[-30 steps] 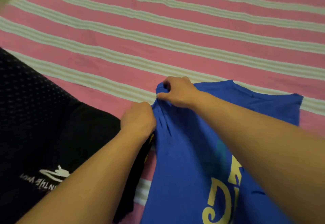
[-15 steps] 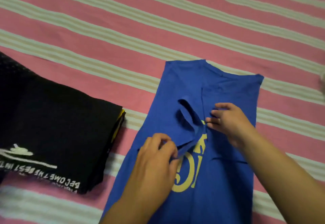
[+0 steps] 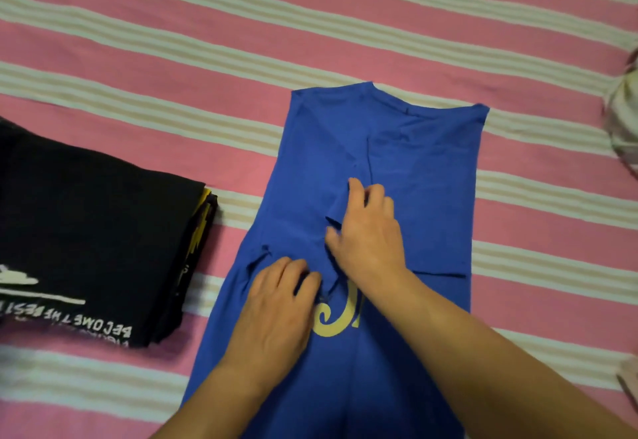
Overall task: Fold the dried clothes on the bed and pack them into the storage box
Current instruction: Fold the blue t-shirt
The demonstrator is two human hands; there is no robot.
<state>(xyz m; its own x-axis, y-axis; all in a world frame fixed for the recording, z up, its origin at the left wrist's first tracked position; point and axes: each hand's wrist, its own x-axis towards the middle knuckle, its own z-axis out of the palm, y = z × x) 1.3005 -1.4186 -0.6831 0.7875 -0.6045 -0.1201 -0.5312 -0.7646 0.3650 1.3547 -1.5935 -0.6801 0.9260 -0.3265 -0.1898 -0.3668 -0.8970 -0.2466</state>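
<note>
Two hands, left hand (image 3: 276,304) and right hand (image 3: 371,235), flatten the smooth blue shirt (image 3: 424,179).

One blue shirt (image 3: 424,176), one black folded stack (image 3: 93,231), two hands: left (image 3: 276,314), right (image 3: 369,235).

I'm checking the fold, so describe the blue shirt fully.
The blue shirt is soft knit cloth with a yellow print partly hidden. It lies flat on the striped bedsheet, collar end away, sides folded inward and creased at the middle. The left hand and right hand rest on its folds. Beside it lie folded black clothes.
</note>
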